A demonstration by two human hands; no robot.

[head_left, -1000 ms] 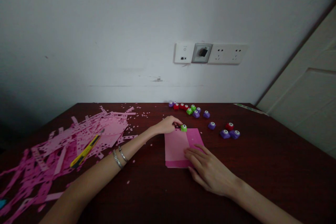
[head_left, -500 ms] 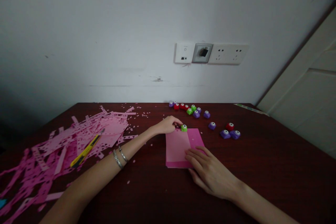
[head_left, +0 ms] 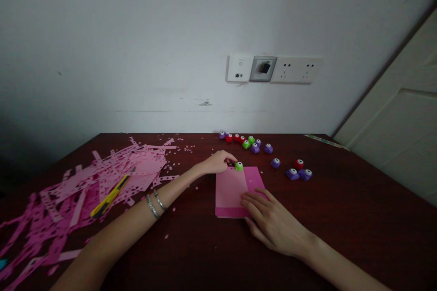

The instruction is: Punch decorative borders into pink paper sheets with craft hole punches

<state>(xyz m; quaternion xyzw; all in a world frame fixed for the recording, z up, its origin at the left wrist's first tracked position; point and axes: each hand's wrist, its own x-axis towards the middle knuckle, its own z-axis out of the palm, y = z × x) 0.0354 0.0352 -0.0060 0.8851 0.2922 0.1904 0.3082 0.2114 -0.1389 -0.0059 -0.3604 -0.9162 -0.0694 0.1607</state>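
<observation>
A folded pink paper sheet point(head_left: 232, 190) lies on the dark wooden table point(head_left: 341, 218). My left hand point(head_left: 218, 162) reaches to its far edge, fingers closed around a small green craft punch point(head_left: 239, 166) that sits on that edge. My right hand point(head_left: 273, 220) lies flat with fingers spread on the sheet's near right corner, pressing it down. Two bracelets point(head_left: 154, 204) circle my left wrist.
Several purple, red and green punches point(head_left: 254, 145) stand in a row near the wall, with more point(head_left: 298, 170) to the right of the sheet. A heap of punched pink paper strips point(head_left: 95, 186) with a yellow utility knife point(head_left: 109, 196) covers the left side. Wall sockets point(head_left: 273, 69) are above.
</observation>
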